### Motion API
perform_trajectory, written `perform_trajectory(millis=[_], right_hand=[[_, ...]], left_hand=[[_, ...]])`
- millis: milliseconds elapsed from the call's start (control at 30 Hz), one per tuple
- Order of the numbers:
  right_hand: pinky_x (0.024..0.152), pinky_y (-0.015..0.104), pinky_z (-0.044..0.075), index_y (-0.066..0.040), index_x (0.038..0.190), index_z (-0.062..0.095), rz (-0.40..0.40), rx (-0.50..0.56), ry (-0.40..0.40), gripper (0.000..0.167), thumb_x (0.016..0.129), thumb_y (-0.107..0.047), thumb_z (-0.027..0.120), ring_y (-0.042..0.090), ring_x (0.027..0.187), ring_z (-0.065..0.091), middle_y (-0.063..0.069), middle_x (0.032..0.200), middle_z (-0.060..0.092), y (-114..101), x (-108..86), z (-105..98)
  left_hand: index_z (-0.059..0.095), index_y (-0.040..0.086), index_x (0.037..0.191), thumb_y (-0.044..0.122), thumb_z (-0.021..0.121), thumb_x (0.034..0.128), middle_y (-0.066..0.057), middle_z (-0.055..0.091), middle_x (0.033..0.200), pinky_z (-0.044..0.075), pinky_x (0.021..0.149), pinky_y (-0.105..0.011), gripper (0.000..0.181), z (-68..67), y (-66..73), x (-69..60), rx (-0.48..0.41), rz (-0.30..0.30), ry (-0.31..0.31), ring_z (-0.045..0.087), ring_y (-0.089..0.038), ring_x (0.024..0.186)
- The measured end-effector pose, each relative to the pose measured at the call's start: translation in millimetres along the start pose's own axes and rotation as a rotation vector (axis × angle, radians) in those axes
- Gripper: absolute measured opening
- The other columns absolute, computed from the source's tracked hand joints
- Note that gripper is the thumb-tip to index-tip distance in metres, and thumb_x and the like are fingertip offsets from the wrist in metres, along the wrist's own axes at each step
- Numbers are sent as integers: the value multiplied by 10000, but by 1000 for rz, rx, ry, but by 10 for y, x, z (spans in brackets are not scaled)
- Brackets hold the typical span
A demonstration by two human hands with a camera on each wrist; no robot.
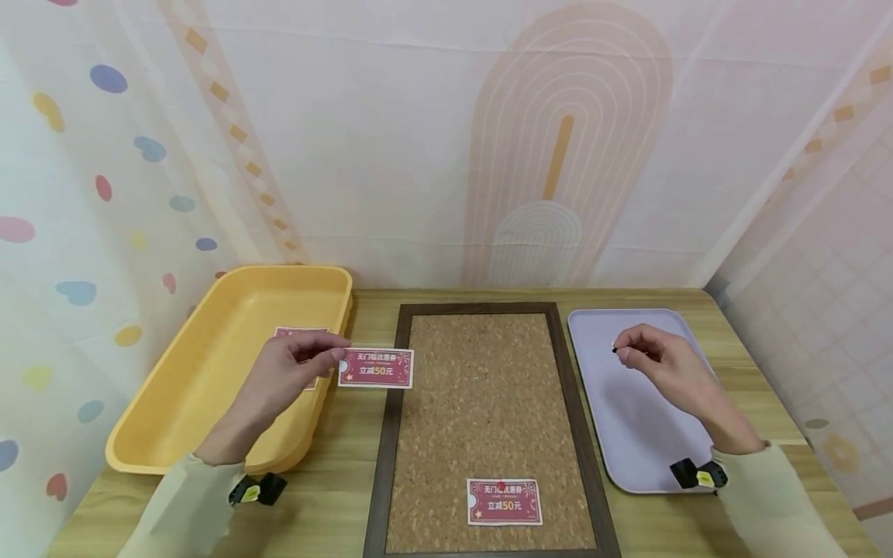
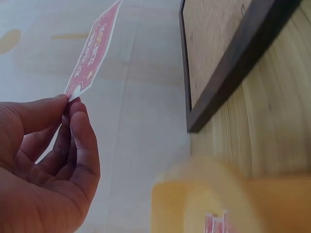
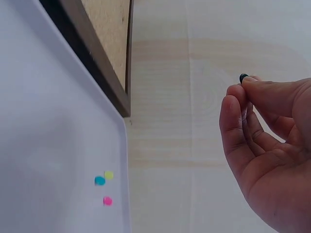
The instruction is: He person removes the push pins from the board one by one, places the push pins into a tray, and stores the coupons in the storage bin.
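My left hand (image 1: 289, 368) pinches a red-and-white paper coupon (image 1: 377, 368) by its left end, between thumb and fingers, above the left side of the framed cork board (image 1: 488, 403). Over the lilac tray (image 1: 593, 418), my right hand (image 1: 663, 360) pinches a small thumbtack between thumb and fingertips; its dark round head (image 3: 243, 77) shows in the right wrist view, its point is hidden. Another such coupon (image 1: 504, 508) lies low on the cork, with a red thumbtack (image 1: 501, 486) at its top edge.
A yellow bin (image 1: 209, 387) on the left holds more coupons (image 1: 301, 332), partly hidden behind my left hand. In the lilac tray lie teal (image 3: 99, 180), yellow (image 3: 109, 174) and pink (image 3: 107, 201) round pieces. A patterned curtain (image 1: 391, 155) hangs behind the wooden table (image 1: 335, 496).
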State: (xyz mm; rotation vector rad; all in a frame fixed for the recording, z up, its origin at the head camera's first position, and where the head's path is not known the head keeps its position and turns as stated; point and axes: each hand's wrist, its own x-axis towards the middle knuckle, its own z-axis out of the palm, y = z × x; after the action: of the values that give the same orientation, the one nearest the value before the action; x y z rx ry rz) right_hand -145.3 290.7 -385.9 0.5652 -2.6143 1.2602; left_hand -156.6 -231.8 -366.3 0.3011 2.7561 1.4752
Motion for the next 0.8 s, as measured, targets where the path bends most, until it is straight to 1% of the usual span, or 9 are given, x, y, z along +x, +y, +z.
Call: perform_trajectory(millis=[133, 200, 267, 367, 433, 500, 700, 800], right_hand=[[625, 201, 447, 39, 1021, 664, -9, -1, 4, 58, 974, 69, 645, 96, 736, 560, 52, 857, 647, 45, -9, -36], [620, 199, 443, 54, 1022, 660, -8, -2, 4, 62, 972, 83, 637, 92, 734, 552, 41, 856, 640, 68, -16, -58], [629, 192, 453, 48, 1018, 664, 4, -8, 8, 68, 970, 87, 636, 75, 742, 559, 21, 859, 642, 95, -24, -84], [649, 182, 467, 23, 1019, 673, 30, -25, 9, 85, 970, 83, 639, 51, 758, 570, -3, 869, 646, 141, -38, -126], [667, 173, 476, 15, 1019, 676, 49, -36, 8, 83, 970, 74, 643, 43, 765, 582, 2, 871, 651, 174, -44, -153], [677, 168, 478, 16, 1022, 678, 64, -48, 3, 81, 971, 69, 645, 39, 767, 586, 17, 873, 653, 205, -45, -180], [685, 179, 484, 37, 1041, 664, 109, -62, -34, 70, 983, 61, 633, 55, 766, 588, 40, 880, 644, 291, -37, -252], [688, 183, 493, 40, 1039, 663, 116, -75, -50, 62, 989, 55, 629, 55, 764, 593, 57, 876, 646, 329, -32, -277]], left_hand=[[750, 3, 1168, 209, 712, 1003, -169, 659, 1295, 609, 717, -304, 267, -127, -53, -30, -40, -6, 3, 696, -130, 885], [735, -24, 1194, 202, 714, 1001, -183, 656, 1322, 614, 724, -309, 298, -191, -74, -41, -58, -8, 4, 697, -91, 891], [721, -34, 1224, 204, 712, 1003, -156, 698, 1263, 614, 718, -309, 325, -255, -92, -45, -63, -17, -1, 701, -93, 875], [714, -31, 1248, 223, 711, 1004, -64, 757, 1114, 606, 696, -295, 352, -344, -121, -44, -50, -32, -5, 694, -109, 831], [715, -29, 1244, 233, 710, 1005, 5, 762, 1030, 599, 675, -286, 354, -391, -148, -38, -41, -34, -4, 688, -112, 802], [718, -32, 1233, 229, 706, 1007, 42, 760, 1003, 591, 664, -278, 346, -426, -182, -30, -30, -23, 0, 678, -93, 793], [727, -44, 1179, 187, 699, 1010, 55, 753, 944, 573, 653, -248, 287, -516, -279, 7, 1, 13, 19, 674, -97, 763], [723, -55, 1157, 162, 692, 1012, 49, 751, 935, 579, 668, -250, 263, -577, -324, 26, 3, 25, 11, 681, -112, 763]])
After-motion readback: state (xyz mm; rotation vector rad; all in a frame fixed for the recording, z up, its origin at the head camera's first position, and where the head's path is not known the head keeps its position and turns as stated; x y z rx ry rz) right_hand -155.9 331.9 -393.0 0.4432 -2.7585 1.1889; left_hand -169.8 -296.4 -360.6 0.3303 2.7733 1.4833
